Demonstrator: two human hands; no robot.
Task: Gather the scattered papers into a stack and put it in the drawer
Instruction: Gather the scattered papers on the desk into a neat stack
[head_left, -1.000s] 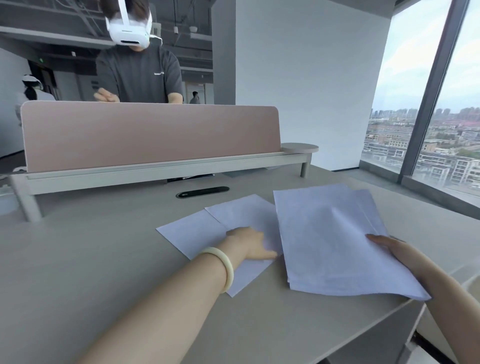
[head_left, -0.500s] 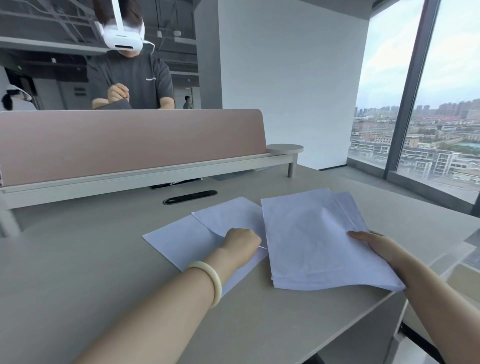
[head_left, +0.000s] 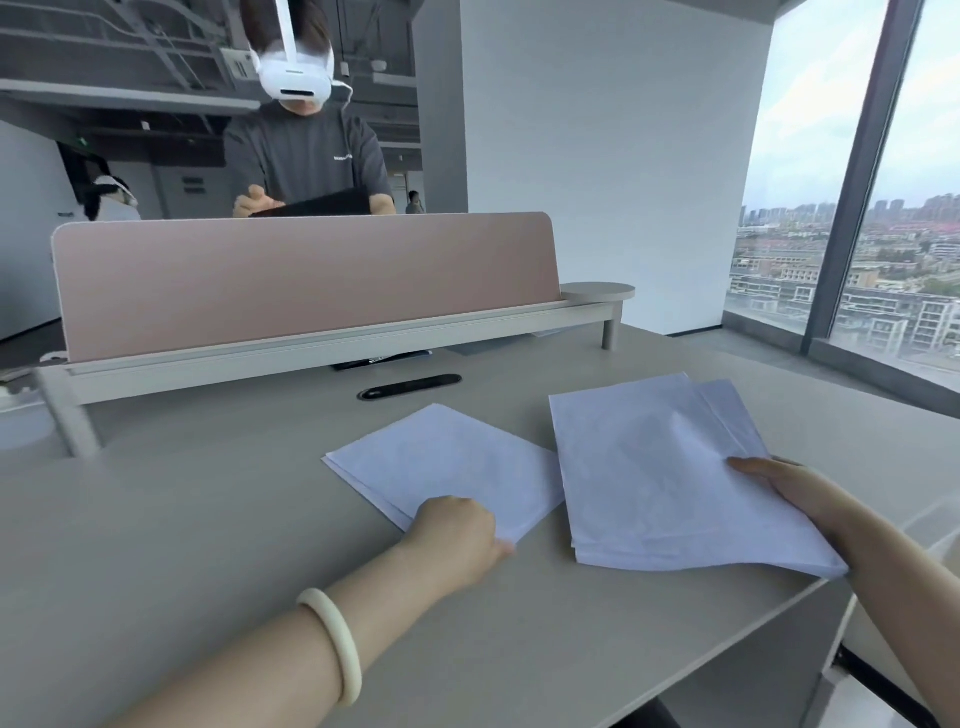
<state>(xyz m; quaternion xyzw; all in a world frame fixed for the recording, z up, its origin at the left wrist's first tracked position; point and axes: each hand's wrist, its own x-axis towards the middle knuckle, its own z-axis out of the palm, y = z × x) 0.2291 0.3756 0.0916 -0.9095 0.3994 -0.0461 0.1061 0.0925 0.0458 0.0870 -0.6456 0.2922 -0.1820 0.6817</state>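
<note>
Two piles of white paper lie on the grey desk (head_left: 208, 519). The smaller pile (head_left: 447, 462) sits mid-desk, and my left hand (head_left: 457, 530) pinches its near corner with curled fingers. The bigger stack (head_left: 654, 478) lies to the right, close to the desk's right edge. My right hand (head_left: 789, 488) holds that stack at its right side, thumb on top and fingers underneath. No drawer shows in this view.
A pink divider panel (head_left: 306, 280) on a pale rail closes off the back of the desk, with a black cable slot (head_left: 410, 387) in front of it. A person with a white headset (head_left: 296, 73) stands behind the panel. Big windows line the right.
The two loose sheets under my left hand have come together into one aligned pile. My left hand has slid back to its near corner. The right-hand stack has stayed in place.
</note>
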